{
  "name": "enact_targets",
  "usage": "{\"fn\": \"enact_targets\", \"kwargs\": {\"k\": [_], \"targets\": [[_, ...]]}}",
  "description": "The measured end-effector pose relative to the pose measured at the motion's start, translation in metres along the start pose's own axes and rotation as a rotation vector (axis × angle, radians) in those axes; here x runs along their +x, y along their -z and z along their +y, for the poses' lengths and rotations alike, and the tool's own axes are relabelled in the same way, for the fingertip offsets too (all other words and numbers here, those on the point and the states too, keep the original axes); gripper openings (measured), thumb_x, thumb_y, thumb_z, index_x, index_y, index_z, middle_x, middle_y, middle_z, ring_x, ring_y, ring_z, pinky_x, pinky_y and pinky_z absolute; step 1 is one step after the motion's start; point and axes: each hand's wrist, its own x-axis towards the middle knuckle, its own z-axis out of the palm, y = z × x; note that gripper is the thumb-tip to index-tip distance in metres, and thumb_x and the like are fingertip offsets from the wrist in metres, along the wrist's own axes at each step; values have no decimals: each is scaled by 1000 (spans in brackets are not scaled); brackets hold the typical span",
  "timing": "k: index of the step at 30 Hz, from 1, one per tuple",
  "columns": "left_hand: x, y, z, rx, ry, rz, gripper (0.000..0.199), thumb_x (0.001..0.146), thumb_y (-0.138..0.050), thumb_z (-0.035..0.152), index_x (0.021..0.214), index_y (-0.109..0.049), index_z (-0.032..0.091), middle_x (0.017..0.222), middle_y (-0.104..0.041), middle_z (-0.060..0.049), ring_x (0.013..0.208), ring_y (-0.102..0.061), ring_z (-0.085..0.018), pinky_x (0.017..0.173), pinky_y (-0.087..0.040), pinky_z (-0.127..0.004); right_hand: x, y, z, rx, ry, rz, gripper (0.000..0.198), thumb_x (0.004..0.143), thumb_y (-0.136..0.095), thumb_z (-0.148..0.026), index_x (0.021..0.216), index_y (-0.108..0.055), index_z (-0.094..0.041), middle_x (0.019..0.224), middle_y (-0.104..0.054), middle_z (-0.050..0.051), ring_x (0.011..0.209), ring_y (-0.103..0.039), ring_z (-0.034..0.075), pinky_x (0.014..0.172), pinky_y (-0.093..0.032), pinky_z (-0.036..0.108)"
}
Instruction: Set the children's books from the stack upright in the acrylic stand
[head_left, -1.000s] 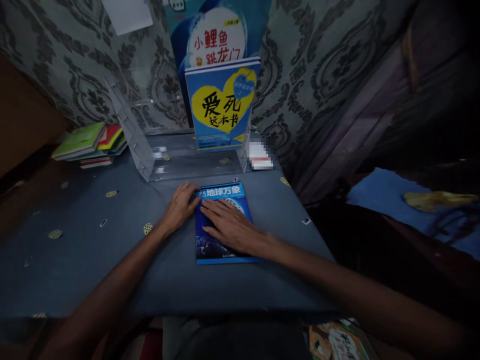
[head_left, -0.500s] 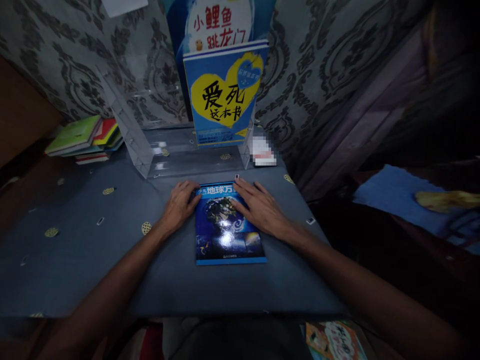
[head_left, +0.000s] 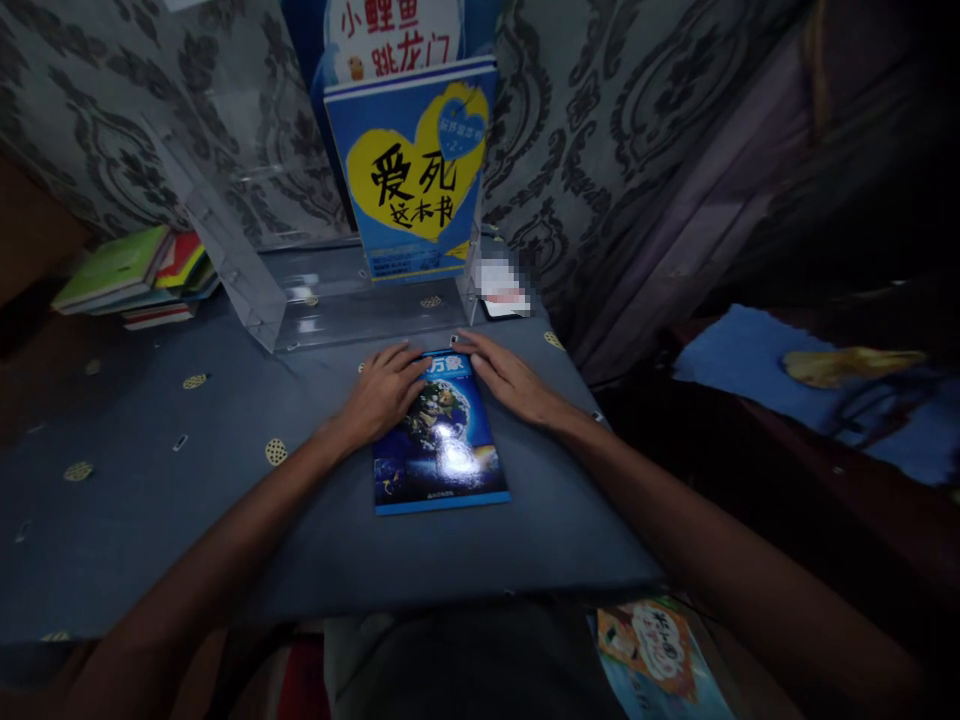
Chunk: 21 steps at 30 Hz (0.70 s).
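Patterned wall, dim light

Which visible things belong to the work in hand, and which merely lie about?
Work in hand, apparently:
Earth book
left hand, on its cover
right hand, at its right edge

Merely around:
book stack at left
blue cloth at right
clear rack, upright yellow-heart book (role uncertain)

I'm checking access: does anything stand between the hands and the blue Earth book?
Nothing visible does. The left hand overlaps the upper left of the blue Earth book; the right hand is at its upper right edge.
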Motion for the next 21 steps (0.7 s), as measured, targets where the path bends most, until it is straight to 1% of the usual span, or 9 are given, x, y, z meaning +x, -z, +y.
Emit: {"fn": "enact_targets", "kwargs": {"k": [4,7,10,14,21], "targets": [[14,-5,6,-28,-49,-52,39,101,-54,34,138,-63,26,150,-54,-11,148,-37,-33,122,-30,-57,0,0,0,15,11,-11,61,107,-24,-53,160,-31,-23,147,-61,12,140,-52,27,118,-39,56],[14,-8,14,-59,-107,-71,37,101,-55,36,136,-64,29,154,-49,-9,151,-32,-34,122,-28,-59,0,-1,1,16,24,-18,61,107,-24,-53,159,-31,-22,148,-61,12,141,-52,26,119,-38,55],[6,-8,28,-81,-174,-92,34,102,-54,36,133,-67,31,155,-48,-9,152,-30,-33,122,-28,-62,0,-3,2,-3,39,-18,61,107,-24,-52,159,-31,-22,148,-60,13,140,-53,26,119,-38,55],[-9,-5,47,-104,-254,-126,34,103,-52,36,133,-68,32,154,-48,-9,152,-30,-33,122,-28,-61,1,-6,3,-44,71,0,58,107,-26,-47,158,-32,-19,147,-61,14,139,-54,25,117,-40,52],[-34,2,73,-106,-301,-240,36,103,-52,38,137,-64,38,158,-46,-7,154,-29,-32,124,-22,-63,1,-7,2,-80,87,-5,54,107,-31,-39,155,-36,-16,146,-61,15,139,-54,25,116,-40,50]]}}
